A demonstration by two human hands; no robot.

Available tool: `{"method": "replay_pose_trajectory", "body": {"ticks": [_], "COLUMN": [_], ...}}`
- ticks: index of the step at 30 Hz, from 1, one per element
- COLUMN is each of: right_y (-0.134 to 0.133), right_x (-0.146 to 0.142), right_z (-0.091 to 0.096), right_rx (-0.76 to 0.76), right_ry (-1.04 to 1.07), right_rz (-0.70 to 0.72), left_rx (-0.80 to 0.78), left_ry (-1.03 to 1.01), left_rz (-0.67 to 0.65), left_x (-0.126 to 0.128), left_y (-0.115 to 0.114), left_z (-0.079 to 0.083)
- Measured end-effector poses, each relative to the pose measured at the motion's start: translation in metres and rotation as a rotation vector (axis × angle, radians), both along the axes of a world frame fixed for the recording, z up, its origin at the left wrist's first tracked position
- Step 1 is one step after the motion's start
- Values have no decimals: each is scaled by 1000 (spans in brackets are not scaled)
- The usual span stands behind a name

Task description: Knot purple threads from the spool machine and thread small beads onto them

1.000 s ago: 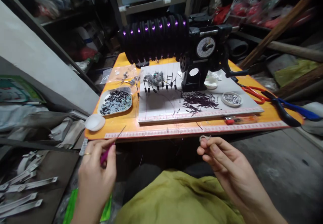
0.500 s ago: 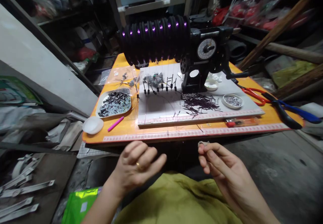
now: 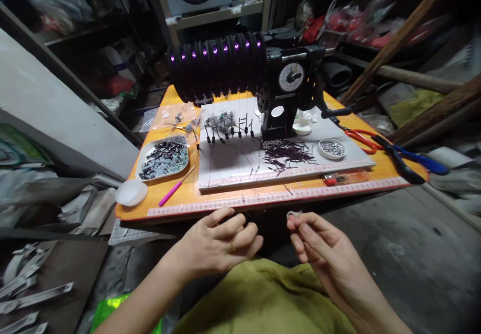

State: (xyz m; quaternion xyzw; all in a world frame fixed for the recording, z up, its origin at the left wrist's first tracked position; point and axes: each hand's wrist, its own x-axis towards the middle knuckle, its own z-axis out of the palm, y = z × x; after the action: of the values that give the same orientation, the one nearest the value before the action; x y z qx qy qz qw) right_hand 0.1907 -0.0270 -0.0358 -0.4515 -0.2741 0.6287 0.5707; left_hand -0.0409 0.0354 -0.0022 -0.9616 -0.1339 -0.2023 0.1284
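My left hand [image 3: 225,238] is raised just in front of the table's near edge, its fingers curled toward the palm. Whatever it may hold is hidden or too thin to make out. To its right my right hand [image 3: 317,238] pinches thumb against fingers, with a small pale wrap or scrap [image 3: 294,214] at the fingertip. A cranked black winding machine [image 3: 289,80] with a dial carries a row of black spools [image 3: 216,65] wound with purple line. Fine lines hang from the spools to small black weighted pieces [image 3: 239,134] above a white board [image 3: 233,166].
On the orange table [image 3: 150,206] are a tray of dark and grey small parts [image 3: 165,157], a white cup [image 3: 131,192], a pink-handled hook tool [image 3: 171,193], purple-black tubes [image 3: 287,156], a dish of metal beads [image 3: 331,148], a lighter [image 3: 334,179] and pliers [image 3: 398,158].
My left hand has moved to the right, closer to my right hand, and turned so its back faces up more. The whole view has shifted slightly; my right hand keeps its pinch.
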Motion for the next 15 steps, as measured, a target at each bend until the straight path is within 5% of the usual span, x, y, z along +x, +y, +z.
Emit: {"method": "replay_pose_trajectory", "body": {"ticks": [8, 15], "right_y": [-1, -1], "right_x": [-3, -1], "right_z": [0, -6], "right_rx": [18, 39], "right_ry": [25, -17], "right_rz": [-8, 8], "left_rx": [10, -460], "left_ry": [-112, -569], "left_rz": [-123, -184], "left_x": [4, 9], "left_y": [16, -20], "left_z": [0, 3]}}
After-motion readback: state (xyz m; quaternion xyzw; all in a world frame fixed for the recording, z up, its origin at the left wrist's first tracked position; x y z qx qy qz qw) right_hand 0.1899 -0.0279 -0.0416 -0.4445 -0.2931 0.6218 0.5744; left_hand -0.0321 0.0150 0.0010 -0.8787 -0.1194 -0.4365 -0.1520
